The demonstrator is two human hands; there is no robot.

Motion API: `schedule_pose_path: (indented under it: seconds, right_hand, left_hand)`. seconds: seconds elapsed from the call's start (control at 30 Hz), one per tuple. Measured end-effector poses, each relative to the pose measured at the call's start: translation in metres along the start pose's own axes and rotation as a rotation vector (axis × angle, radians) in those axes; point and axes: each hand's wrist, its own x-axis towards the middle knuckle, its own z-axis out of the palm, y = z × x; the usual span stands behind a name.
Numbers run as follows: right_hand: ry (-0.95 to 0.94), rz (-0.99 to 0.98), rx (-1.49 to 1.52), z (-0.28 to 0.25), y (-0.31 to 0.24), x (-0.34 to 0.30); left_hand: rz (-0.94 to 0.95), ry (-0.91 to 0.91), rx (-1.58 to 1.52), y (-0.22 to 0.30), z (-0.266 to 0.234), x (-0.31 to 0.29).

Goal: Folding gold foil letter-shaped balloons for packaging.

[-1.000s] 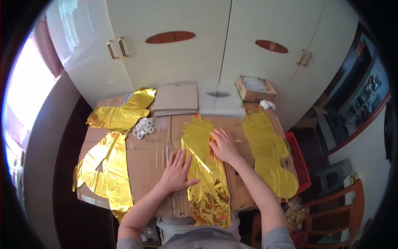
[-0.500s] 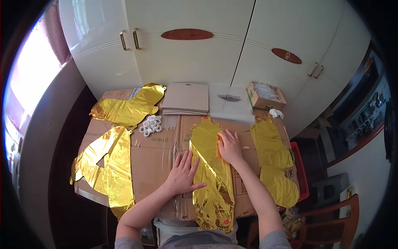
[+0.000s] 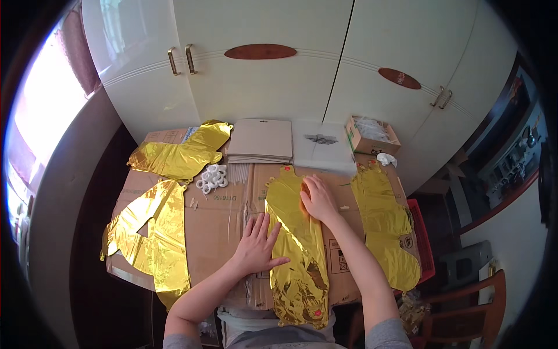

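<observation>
A flat gold foil balloon (image 3: pixel 288 200) lies lengthwise in front of me, its near end reaching the table's front edge. My left hand (image 3: pixel 256 244) rests open at its left edge, fingers spread, thumb across the foil. On the balloon's upper right edge lies my right hand (image 3: pixel 318 200), fingers stretched out and nothing visibly held. An orange reflection of that hand shows in the foil. Other flat gold foil balloons lie around: one at the far left (image 3: pixel 180 157), a triangular one with a hole (image 3: pixel 165 227) at the left, and another (image 3: pixel 381 203) at the right.
Cardboard (image 3: pixel 212 232) covers the table. Along its back are white rings (image 3: pixel 211 178), thin clear sticks (image 3: pixel 238 173), stacked grey-brown boards (image 3: pixel 260 139), a clear sheet (image 3: pixel 322 154) and an open box (image 3: pixel 375 136). A red crate (image 3: pixel 425 244) and wooden chair (image 3: pixel 494 302) stand right.
My right hand has slid slightly away from me and to the left along the balloon's upper edge. My left hand stays in place. The view has shifted slightly.
</observation>
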Motion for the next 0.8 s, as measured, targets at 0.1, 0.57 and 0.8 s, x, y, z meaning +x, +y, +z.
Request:
schedule_pose_path:
  seconds: [0.1, 0.57, 0.8]
  right_hand:
    - [-0.08, -0.017, -0.021, 0.006, 0.005, 0.016]
    - [-0.236, -0.05, -0.016, -0.005, 0.008, 0.011]
    - [-0.295, -0.061, -0.055, -0.008, 0.002, 0.016]
  left_hand:
    - [0.004, 0.011, 0.005, 0.001, 0.0, -0.001]
    - [-0.018, -0.004, -0.013, 0.003, 0.002, 0.0]
    - [-0.018, -0.015, -0.02, 0.0, 0.002, -0.001]
